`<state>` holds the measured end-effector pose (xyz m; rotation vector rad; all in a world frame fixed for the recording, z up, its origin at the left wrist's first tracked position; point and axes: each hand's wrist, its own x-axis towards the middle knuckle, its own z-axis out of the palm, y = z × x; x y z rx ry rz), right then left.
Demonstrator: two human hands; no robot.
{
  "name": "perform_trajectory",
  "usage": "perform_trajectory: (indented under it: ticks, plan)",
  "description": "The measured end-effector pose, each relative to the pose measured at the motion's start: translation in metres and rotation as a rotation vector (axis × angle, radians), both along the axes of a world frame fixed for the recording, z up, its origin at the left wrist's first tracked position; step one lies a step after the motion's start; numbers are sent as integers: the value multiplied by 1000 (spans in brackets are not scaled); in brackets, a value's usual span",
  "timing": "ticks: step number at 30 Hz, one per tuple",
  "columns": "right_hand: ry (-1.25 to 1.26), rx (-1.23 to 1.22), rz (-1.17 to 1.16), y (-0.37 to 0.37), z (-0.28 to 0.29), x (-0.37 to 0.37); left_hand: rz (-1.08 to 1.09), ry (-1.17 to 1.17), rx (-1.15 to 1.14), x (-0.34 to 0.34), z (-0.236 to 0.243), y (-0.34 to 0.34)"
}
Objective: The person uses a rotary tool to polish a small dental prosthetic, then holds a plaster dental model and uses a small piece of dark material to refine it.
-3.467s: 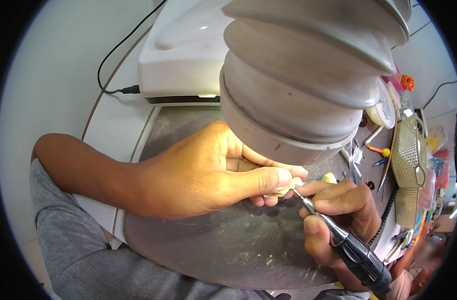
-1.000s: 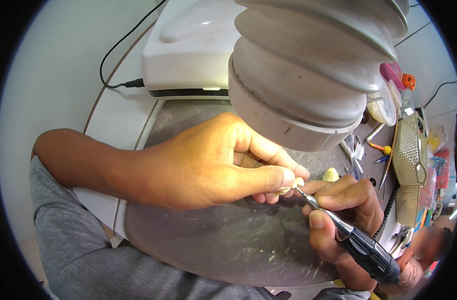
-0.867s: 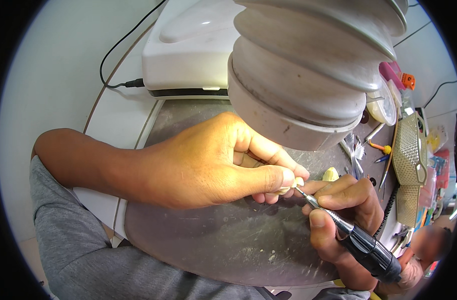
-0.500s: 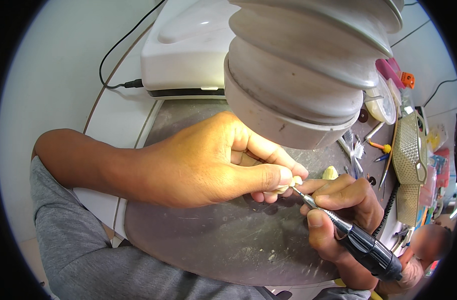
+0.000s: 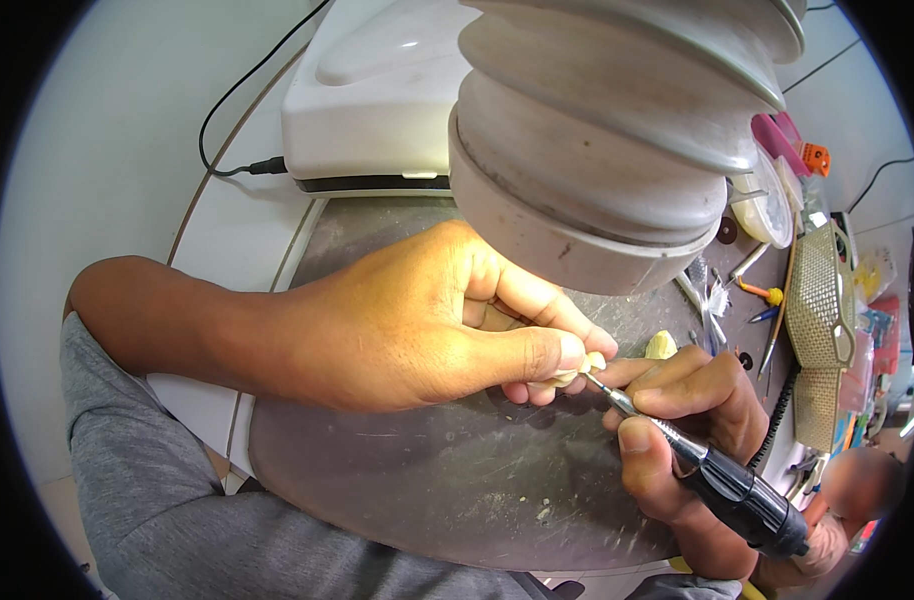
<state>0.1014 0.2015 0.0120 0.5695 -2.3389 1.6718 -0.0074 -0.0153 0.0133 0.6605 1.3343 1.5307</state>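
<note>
Where the thumb and fingertips of the left hand (image 5: 407, 320) meet, a small cream-coloured piece (image 5: 575, 370) is pinched tightly, only its pale edge showing between the fingers (its exact shape cannot be told). It is held just above the dark, scuffed work mat (image 5: 427, 480), over the mat's right half. The metal tip of a rotary handpiece (image 5: 707, 475) is set against the piece from the right; the tool's silver shaft and black ribbed body are gripped like a pen by the right hand (image 5: 677, 420), whose fingers are closed around it. A second cream piece (image 5: 661, 345) is seen just behind the right hand's knuckles, on the mat. Pale crumbs (image 5: 542, 510) are scattered on the mat near its front edge. Directly above the hands, a wide grey ribbed hose mouth (image 5: 607, 150) is hung, covering much of the mat's far side. Behind it, at the mat's far edge, a white box-shaped device (image 5: 367, 100) is placed, with a black cable (image 5: 237, 120) plugged into its left side. Along the mat's right edge, small hand tools (image 5: 757, 290), a perforated tan tray (image 5: 817, 300) and a round clear dish (image 5: 762, 205) are laid close together.
</note>
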Motion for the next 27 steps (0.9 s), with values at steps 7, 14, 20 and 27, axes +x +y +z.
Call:
perform_trajectory:
  ticks: [7, 14, 20, 27]
  plan:
    - [21, -43, -6, -1, -3, -1, 2, -11, -6, 0, 0, 0]
    - [7, 18, -18, 0, 1, 0, 0, -6, -1, 0, 1, 0]
    - [1, 9, 10, 2, 0, 0, -6, -4, -9, -1, 2, 0]
    - [-23, -56, -29, -2, 2, 2, 2, -13, 14, 0, -1, 0]
